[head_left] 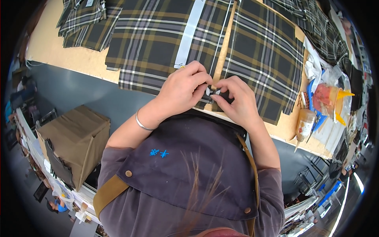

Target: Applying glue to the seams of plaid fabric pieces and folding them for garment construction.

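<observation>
Near the front edge of the table, my left hand (183,87) and my right hand (240,102) meet with thumbs and forefingers pinched. Between them is a small dark piece with pale patches (213,91), partly covered by the fingertips; its kind is not clear. Beneath and beyond the left hand lies a dark plaid fabric panel (152,37) with white, tan and grey lines. A second plaid panel (264,59) spreads under and beside the right hand. A narrow gap of bare wood separates the two panels. A long pale blue strip (190,35) rests on the left panel, its lower end by my left hand.
Plaid pieces (89,23) are stacked on the wooden table (45,41) at the far left. To the right are a nozzle bottle (304,125), an orange container (329,102) in clear plastic, and more plaid cloth (323,35). A brown cloth-covered box (75,138) stands at left.
</observation>
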The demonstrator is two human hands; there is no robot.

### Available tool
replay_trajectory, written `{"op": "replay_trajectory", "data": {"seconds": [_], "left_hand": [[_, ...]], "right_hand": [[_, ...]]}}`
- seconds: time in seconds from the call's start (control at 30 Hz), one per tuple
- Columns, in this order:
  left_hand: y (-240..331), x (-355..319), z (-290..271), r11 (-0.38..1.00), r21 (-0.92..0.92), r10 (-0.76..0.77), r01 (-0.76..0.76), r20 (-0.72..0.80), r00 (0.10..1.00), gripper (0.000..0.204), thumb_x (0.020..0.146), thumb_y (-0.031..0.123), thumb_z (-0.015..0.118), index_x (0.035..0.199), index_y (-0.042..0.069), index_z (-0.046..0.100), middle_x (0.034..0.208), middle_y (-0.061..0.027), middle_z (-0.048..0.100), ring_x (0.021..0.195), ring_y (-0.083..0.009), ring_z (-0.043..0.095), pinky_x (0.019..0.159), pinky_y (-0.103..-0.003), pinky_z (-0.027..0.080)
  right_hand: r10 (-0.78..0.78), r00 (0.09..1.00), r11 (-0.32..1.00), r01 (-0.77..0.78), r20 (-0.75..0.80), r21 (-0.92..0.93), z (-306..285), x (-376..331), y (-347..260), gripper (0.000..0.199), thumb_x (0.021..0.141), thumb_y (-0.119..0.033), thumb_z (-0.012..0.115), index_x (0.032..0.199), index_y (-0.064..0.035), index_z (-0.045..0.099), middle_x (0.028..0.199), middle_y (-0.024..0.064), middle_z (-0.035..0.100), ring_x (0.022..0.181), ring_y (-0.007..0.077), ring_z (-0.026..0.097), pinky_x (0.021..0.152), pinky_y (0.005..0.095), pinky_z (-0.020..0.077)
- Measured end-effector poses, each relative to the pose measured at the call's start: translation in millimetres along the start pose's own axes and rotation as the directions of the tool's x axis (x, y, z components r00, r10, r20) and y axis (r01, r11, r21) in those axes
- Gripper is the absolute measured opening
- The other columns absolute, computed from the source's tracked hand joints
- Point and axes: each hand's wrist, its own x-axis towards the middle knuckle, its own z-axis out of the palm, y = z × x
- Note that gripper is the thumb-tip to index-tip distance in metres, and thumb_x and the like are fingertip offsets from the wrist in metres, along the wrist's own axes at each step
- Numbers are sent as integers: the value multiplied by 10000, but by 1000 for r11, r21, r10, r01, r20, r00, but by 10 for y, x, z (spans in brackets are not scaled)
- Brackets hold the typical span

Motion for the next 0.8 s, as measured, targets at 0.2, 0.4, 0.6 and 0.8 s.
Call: {"op": "replay_trajectory", "data": {"seconds": [0.2, 0.4, 0.6, 0.8], "left_hand": [[0, 4, -41, 999, -41, -23, 25, 52, 998, 197, 730, -48, 665, 889, 69, 669, 873, -35, 550, 705, -181, 569, 576, -293, 459], [-3, -28, -86, 996, -48, 76, -72, 80, 994, 206, 709, -45, 640, 859, 88, 688, 840, -35, 561, 755, -221, 574, 632, -339, 473], [-72, -41, -87, 977, -4, 212, -213, 84, 974, 209, 735, -38, 671, 899, 91, 686, 879, -28, 569, 723, -178, 564, 603, -299, 460], [-26, -40, -121, 997, -56, 57, -52, 88, 994, 221, 728, -21, 691, 918, 92, 674, 875, -24, 574, 758, -194, 566, 666, -323, 457]], "right_hand": [[-106, 992, 994, 108, -70, 26, 78, -53, 129, 119, 739, -98, 746, 795, -80, 642, 760, 24, 593, 676, 188, 582, 575, 297, 482], [-190, 974, 982, 189, -124, -23, 89, -69, 180, 116, 723, -97, 755, 793, -97, 663, 766, 21, 610, 683, 207, 593, 597, 316, 488], [-212, 969, 977, 209, -131, -38, 91, -82, 212, 126, 719, -95, 756, 816, -108, 677, 773, 20, 611, 704, 205, 603, 602, 312, 495], [-288, 947, 957, 277, -142, -88, 91, -72, 195, 127, 717, -88, 759, 809, -100, 672, 766, 23, 609, 683, 204, 599, 587, 309, 493]]}}
